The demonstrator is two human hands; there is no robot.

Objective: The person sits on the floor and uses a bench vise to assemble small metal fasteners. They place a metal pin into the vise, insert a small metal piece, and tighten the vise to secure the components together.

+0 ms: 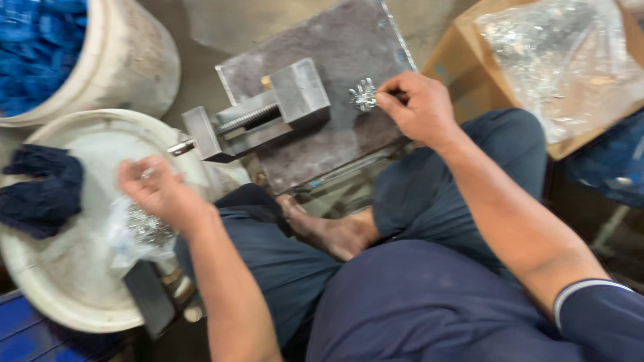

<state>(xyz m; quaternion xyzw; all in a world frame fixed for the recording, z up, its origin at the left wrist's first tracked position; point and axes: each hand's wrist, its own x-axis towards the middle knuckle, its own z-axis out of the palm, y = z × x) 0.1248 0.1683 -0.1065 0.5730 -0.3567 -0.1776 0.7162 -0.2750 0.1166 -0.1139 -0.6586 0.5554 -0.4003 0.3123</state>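
Observation:
My right hand [419,107] pinches a small shiny spiked metal part [364,96] over a grey steel plate [335,134], just right of a metal vise block [298,90] with a screw [249,119]. My left hand [157,191] is blurred; its fingers close on a small shiny piece above a clear plastic bag of metal parts [137,231] in a white tub [67,268]. I sit cross-legged with a bare foot [329,231] in front of me.
A white bucket [127,64] full of blue pieces stands at top left. A dark blue cloth [40,191] hangs on the tub's rim. A cardboard box [463,60] with a plastic bag of shiny metal parts [563,60] sits at top right.

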